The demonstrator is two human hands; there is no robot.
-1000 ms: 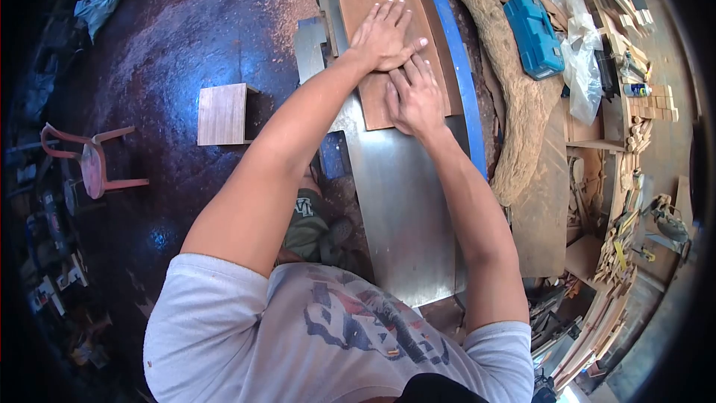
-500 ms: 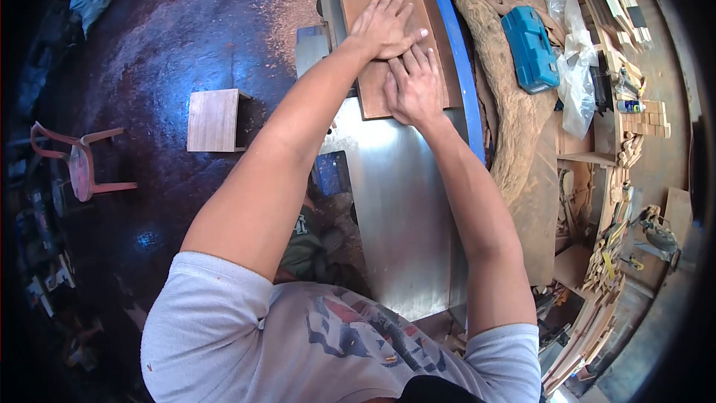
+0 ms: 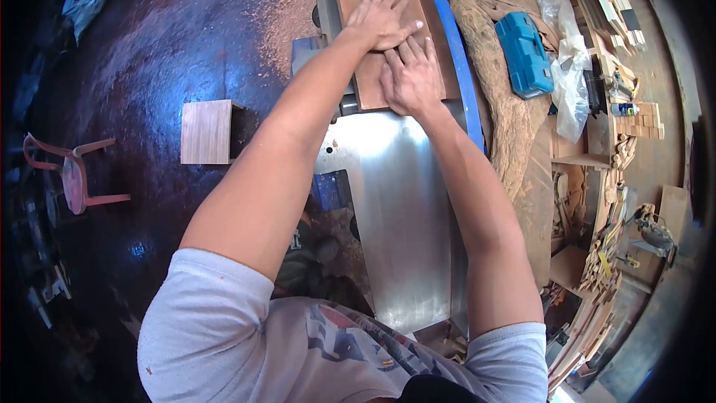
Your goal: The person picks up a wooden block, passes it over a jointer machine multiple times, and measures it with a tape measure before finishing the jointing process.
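Note:
A flat reddish-brown board [image 3: 371, 89] lies on the long metal machine bed [image 3: 403, 201], against the blue-edged fence [image 3: 456, 67] on its right. My left hand [image 3: 380, 19] rests palm down on the upper part of the board, fingers spread. Just below and to the right, my right hand [image 3: 412, 77] presses on the board's lower right part with its fingers apart. The thumb of my left hand is close to the fingertips of my right hand. Neither hand is wrapped round anything.
Right of the fence lie a rough log [image 3: 488, 67], a teal case [image 3: 524, 54] and clear plastic [image 3: 572, 82]. Wood strips [image 3: 608, 254] are piled farther right. On the floor at left are a small wooden box [image 3: 206, 132] and a pink chair [image 3: 74, 179]. Shavings lie beside the machine.
Both hands and the board have shifted slightly up and away along the bed, with more metal showing below the board. The camera view has also moved a little.

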